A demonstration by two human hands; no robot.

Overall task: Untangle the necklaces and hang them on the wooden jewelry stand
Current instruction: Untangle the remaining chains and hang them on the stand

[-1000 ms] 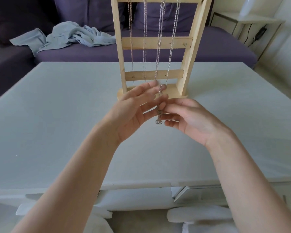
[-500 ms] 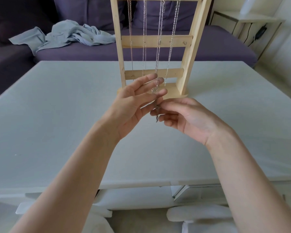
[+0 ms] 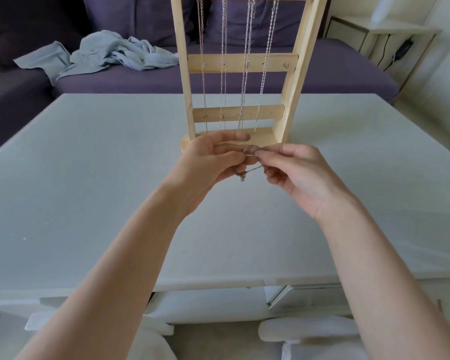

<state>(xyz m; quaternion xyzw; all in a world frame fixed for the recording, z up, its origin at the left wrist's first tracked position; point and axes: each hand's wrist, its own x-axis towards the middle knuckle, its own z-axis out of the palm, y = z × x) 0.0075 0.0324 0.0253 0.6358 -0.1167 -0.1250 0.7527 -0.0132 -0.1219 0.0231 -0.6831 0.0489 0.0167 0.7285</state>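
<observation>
A wooden jewelry stand [image 3: 291,74] rises at the far middle of the white table [image 3: 76,178]. Several silver necklace chains [image 3: 244,81] hang down its front from the top bar. Just in front of the stand's base, my left hand [image 3: 211,167] and my right hand [image 3: 299,175] meet, both pinching the tangled lower end of a silver chain [image 3: 247,174]. A short knotted piece dangles between my fingers. The fingers hide where the chain's strands cross.
A purple sofa [image 3: 335,71] runs behind the table, with a crumpled light-blue cloth [image 3: 107,54] on its seat. A pale side table [image 3: 390,35] with a black cable stands at the far right. White chair parts [image 3: 307,331] sit below the table's near edge.
My left hand's fingers have curled from spread open into a pinch on the chain's end. Both hands have pulled slightly nearer, and the dangling knot now stretches between them.
</observation>
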